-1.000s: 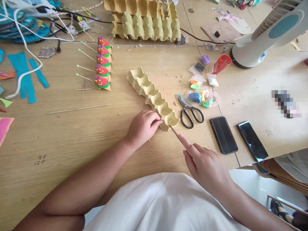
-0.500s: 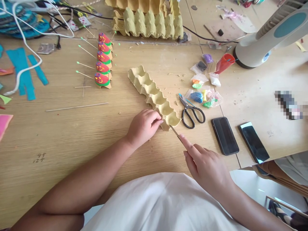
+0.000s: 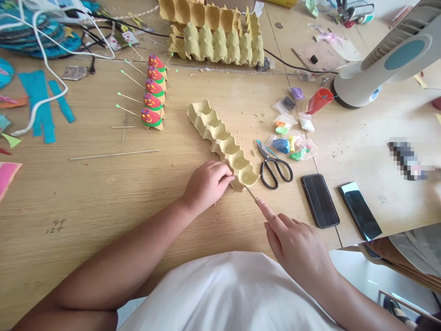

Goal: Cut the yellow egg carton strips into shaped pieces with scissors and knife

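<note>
A yellowish egg carton strip [image 3: 220, 138], cups facing up, lies slantwise on the table in front of me. My left hand [image 3: 208, 184] pinches its near left edge between thumb and fingers. In my right hand [image 3: 298, 241] is a thin knife [image 3: 251, 195], index finger stretched along its back; the handle is hidden in my palm. The knife's tip touches the strip's near end cup. Black-handled scissors [image 3: 274, 163] lie partly spread just right of the strip.
Painted egg-carton caterpillars [image 3: 152, 99] stand at the left, near wooden sticks [image 3: 113, 155]. More egg cartons [image 3: 223, 43] lie at the back. Clay bags [image 3: 282, 145], a red cup [image 3: 320, 100], two phones [image 3: 320, 200] and a white device [image 3: 372, 69] occupy the right.
The whole view has shifted slightly, so the table's things appear a bit lower. Both hands keep their hold, and the knife stays at the strip's near end with barely any movement.
</note>
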{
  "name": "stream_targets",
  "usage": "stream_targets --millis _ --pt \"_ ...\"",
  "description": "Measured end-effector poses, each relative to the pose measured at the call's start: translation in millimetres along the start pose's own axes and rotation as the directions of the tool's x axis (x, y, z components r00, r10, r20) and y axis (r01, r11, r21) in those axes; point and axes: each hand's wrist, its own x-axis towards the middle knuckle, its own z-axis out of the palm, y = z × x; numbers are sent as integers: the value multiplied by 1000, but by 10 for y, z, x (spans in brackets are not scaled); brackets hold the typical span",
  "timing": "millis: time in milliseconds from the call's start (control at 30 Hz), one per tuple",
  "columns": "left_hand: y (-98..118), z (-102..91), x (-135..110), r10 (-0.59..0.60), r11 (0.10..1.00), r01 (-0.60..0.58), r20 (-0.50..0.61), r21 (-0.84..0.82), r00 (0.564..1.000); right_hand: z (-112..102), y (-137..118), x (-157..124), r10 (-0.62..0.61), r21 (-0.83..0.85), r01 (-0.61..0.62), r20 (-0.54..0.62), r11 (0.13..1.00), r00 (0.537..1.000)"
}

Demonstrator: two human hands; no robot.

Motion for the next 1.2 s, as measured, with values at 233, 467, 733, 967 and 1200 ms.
stream_targets --millis 233,467,733,967,1200 --pt "-2 -42 6 44 998 -46 -64 -30 997 -168 39 203 29 212 -30 9 977 1000" --pt "-146 -72 60 -53 996 69 -228 61 972 -185 4 625 60 249 -48 -40 967 997" --pt "-168 -25 59 -73 997 73 -181 -7 981 -136 -40 833 30 212 -34 23 977 999" --pt "-109 -14 46 -75 997 76 -153 -3 985 -169 -78 662 59 220 -64 28 973 998" --pt "-95 -34 61 -76 997 77 -132 4 988 -172 -178 730 27 104 -27 -5 994 1000"
